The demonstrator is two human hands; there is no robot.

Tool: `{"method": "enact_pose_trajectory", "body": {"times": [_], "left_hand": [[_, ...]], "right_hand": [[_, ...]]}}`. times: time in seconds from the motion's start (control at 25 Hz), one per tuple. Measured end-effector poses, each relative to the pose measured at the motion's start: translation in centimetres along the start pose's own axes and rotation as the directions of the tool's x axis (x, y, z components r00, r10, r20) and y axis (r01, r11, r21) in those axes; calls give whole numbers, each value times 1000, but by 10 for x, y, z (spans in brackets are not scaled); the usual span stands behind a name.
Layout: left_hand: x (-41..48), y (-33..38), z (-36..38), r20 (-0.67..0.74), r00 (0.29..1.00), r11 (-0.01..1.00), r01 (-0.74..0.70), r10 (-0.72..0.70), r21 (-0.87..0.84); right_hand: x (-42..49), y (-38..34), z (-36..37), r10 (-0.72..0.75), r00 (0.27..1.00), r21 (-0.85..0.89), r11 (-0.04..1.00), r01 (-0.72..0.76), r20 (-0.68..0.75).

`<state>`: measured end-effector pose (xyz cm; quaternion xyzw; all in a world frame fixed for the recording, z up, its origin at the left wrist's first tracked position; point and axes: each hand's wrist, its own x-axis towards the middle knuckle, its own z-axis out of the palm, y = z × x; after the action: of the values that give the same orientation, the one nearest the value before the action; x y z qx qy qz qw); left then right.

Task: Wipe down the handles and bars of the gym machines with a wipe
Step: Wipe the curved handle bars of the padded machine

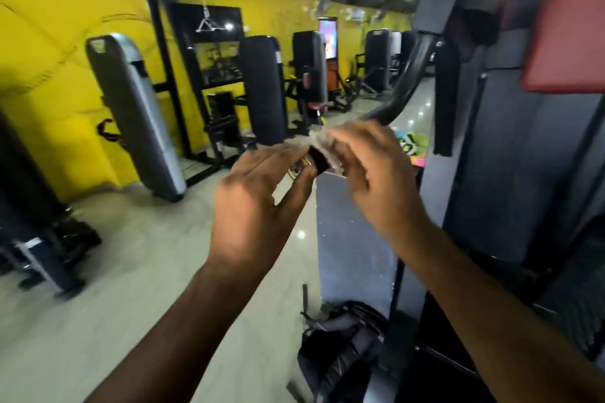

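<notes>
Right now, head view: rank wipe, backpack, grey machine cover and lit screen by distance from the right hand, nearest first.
1. wipe, pinched by the fingers of the right hand.
2. backpack, on the floor below.
3. grey machine cover, off to the left.
4. lit screen, on the far wall.

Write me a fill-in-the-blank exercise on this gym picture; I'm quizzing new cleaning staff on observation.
1. The right hand pinches a whitish ____ at the end of the curved black bar.
2. The wall behind the machines is painted ____.
3. The pad at the upper right is ____.
Missing words: wipe; yellow; red.
</notes>
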<state>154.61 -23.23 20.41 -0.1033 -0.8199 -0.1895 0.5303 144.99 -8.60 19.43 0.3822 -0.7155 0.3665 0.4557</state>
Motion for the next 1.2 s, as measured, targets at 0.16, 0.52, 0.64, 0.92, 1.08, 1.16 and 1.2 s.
{"method": "enact_pose_trajectory", "body": {"times": [0.16, 0.52, 0.64, 0.92, 1.08, 1.16, 1.2], "left_hand": [[0, 7, -1, -22, 1000, 998, 17, -16, 63], [4, 11, 4, -10, 1000, 990, 30, -29, 138], [3, 13, 4, -21, 999, 988, 48, -45, 148], [2, 23, 12, -69, 996, 967, 72, -56, 243], [0, 29, 12, -82, 992, 958, 113, -94, 263], [1, 30, 11, -70, 992, 955, 118, -102, 272], [1, 30, 11, -62, 993, 954, 114, -100, 278]], "right_hand": [[13, -12, -2, -89, 977, 14, 996, 88, 192], [53, 9, -11, -135, 867, 12, 989, 147, 480], [57, 26, -12, 69, 930, -82, 996, -42, 361], [-27, -19, 11, 444, 882, 483, 813, -324, -156], [-33, -61, 20, 830, 469, 891, -72, -448, 303], [-27, -68, 19, 756, 342, 807, -401, -432, 559], [-25, -69, 20, 693, 306, 747, -520, -415, 653]]}}
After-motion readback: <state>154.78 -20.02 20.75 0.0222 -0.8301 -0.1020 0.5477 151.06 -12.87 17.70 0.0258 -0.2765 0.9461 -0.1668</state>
